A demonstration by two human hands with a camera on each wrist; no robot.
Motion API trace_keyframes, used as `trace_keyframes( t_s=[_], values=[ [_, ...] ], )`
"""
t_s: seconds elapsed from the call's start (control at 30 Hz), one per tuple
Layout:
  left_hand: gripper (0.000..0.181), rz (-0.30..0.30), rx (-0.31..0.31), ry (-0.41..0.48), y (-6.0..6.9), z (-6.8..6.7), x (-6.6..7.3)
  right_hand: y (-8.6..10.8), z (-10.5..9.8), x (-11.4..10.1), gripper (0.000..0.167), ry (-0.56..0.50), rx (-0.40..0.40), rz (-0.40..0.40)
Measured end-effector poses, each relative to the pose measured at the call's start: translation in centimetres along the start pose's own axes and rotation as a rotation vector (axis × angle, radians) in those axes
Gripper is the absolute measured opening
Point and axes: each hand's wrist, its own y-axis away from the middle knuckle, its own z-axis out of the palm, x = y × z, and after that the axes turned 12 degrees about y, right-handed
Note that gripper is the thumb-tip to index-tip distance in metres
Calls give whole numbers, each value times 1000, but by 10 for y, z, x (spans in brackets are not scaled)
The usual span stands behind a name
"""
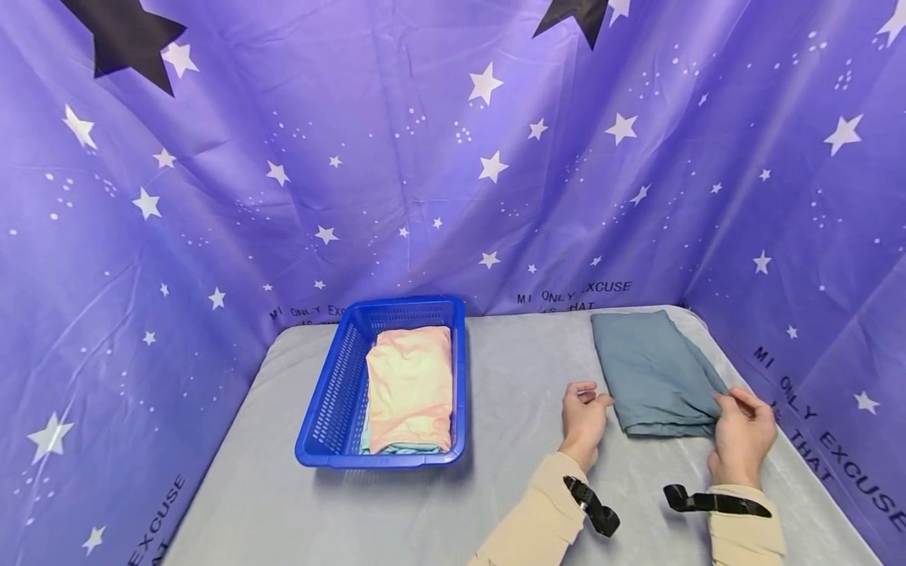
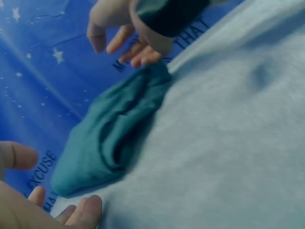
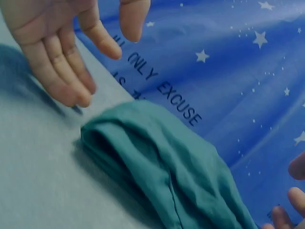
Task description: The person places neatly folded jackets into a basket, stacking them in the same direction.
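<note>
A folded blue-grey garment (image 1: 654, 373) lies on the right part of the covered table; its exact kind cannot be told. My left hand (image 1: 586, 417) is beside its near left edge. In the right wrist view that left hand (image 3: 57, 52) has relaxed, spread fingers holding nothing. At the near right corner is my right hand (image 1: 745, 436), its fingertips close to the cloth. The left wrist view shows the right hand (image 2: 126, 33) with loosely bent fingers by the garment's end, thumb apart from them. Whether it touches the fabric is unclear.
A blue perforated basket (image 1: 309, 454) stands left of centre, with a folded pink garment (image 1: 410, 385) on top of light blue cloth inside. Grey fabric (image 1: 524, 409) covers the table. Purple star-patterned curtains (image 1: 396, 157) enclose its back and sides.
</note>
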Motion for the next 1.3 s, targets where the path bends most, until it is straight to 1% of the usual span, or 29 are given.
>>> trace_keyframes(
  t_s=[0.1, 0.17, 0.23, 0.3, 0.37, 0.43, 0.53, 0.6, 0.77, 0.9, 0.97, 1.07, 1.17, 1.3],
  values=[
    [30, -30, -33, -24, 2, -2, -7, -6, -7, 2, 28, 73, 40, 18],
    [33, -48, -68, -30, 2, -2, -9, -11, -11, 2, 30, 141, 41, 48],
    [35, -67, -105, -29, 1, -2, -10, -15, -14, 4, 34, 221, 23, 84],
    [38, -94, -143, -24, -1, -2, -11, -19, -15, 7, 46, 316, -11, 106],
    [42, -117, -184, -27, -3, -2, -12, -23, -15, 10, 61, 385, -46, 109],
    [47, -141, -231, -37, -5, -2, -13, -26, -14, 13, 72, 436, -66, 102],
    [55, -160, -299, -50, -10, -3, -18, -30, -14, 16, 77, 487, -82, 89],
    [58, -173, -337, -42, -15, -6, -21, -32, -14, 19, 80, 529, -98, 89],
    [59, -194, -413, -11, -28, -13, -26, -37, -15, 20, 89, 678, -188, 79],
    [55, -206, -439, -9, -36, -15, -30, -41, -14, 16, 95, 773, -268, 51],
    [55, -214, -445, 0, -38, -15, -30, -42, -14, 15, 97, 803, -298, 46],
    [56, -236, -466, 30, -42, -16, -30, -44, -11, 13, 94, 836, -335, 39],
    [54, -262, -508, 76, -45, -17, -29, -44, -10, 12, 96, 882, -393, 44],
    [45, -284, -555, 136, -47, -18, -28, -45, -9, 11, 101, 941, -484, 42]
  ],
)
